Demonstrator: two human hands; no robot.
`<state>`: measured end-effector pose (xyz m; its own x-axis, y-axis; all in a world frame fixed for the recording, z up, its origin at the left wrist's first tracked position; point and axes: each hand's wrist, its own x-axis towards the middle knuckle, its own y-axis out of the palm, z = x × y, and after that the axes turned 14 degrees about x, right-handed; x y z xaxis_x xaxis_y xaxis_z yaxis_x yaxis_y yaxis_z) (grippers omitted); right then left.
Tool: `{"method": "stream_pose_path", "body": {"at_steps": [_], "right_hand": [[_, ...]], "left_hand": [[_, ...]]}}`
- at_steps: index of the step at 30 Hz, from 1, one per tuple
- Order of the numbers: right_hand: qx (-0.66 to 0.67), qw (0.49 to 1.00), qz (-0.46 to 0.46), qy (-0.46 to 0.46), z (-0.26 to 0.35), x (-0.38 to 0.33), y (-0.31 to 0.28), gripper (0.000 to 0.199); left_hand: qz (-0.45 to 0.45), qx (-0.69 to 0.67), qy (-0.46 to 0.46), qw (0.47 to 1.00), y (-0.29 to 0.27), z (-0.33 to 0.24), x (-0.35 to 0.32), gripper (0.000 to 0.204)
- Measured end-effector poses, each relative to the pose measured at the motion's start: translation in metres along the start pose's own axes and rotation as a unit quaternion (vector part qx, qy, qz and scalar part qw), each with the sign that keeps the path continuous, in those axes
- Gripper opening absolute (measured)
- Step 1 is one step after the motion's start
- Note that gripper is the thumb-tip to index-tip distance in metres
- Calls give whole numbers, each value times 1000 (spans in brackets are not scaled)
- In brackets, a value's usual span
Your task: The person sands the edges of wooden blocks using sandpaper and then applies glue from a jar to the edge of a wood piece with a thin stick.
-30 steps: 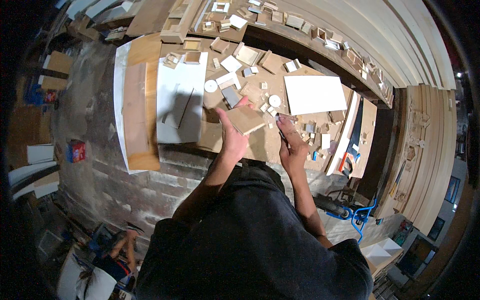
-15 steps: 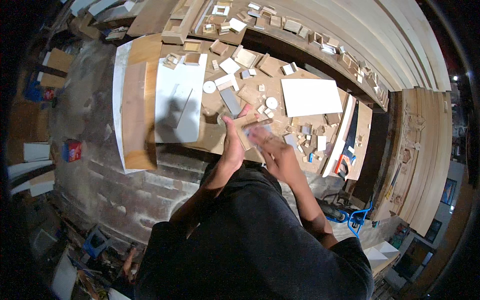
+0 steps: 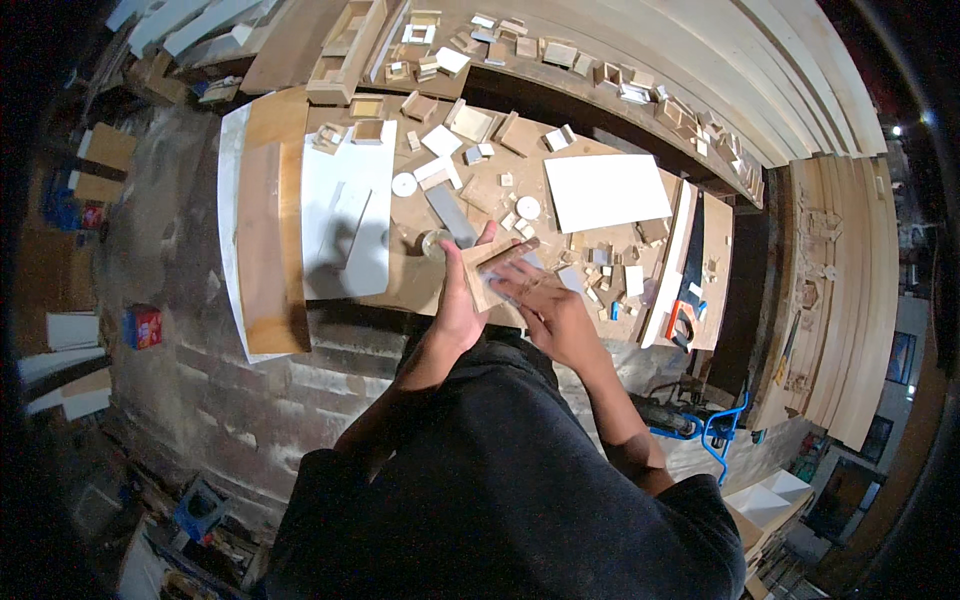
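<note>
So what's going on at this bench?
A person is standing at a cluttered workbench, holding a small wooden panel in the left hand just off its near edge. The right hand is over the panel, its fingers beside a narrow brown piece; blur hides whether they grip it. Beyond lie small wooden blocks and boxes and a white rectangular sheet, with an orange-handled handsaw toward the right end.

No lettering or number can be read. Well to the left of the left hand (image 3: 461, 308), a red and blue box (image 3: 145, 328) on the floor (image 3: 270, 400) shows paler marks, too small to make out.
</note>
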<state>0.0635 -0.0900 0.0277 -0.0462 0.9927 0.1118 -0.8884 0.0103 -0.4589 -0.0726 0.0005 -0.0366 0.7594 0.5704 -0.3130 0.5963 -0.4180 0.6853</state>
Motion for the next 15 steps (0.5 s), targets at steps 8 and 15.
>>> {"method": "stream_pose_path", "body": {"at_steps": [8, 15], "right_hand": [[14, 993, -113, 42, -3, -6, 10, 46], [40, 982, -177, 55, 15, 3, 4, 43]], "left_hand": [[81, 211, 79, 971, -6, -4, -10, 90], [74, 568, 106, 813, -10, -25, -12, 43]]}}
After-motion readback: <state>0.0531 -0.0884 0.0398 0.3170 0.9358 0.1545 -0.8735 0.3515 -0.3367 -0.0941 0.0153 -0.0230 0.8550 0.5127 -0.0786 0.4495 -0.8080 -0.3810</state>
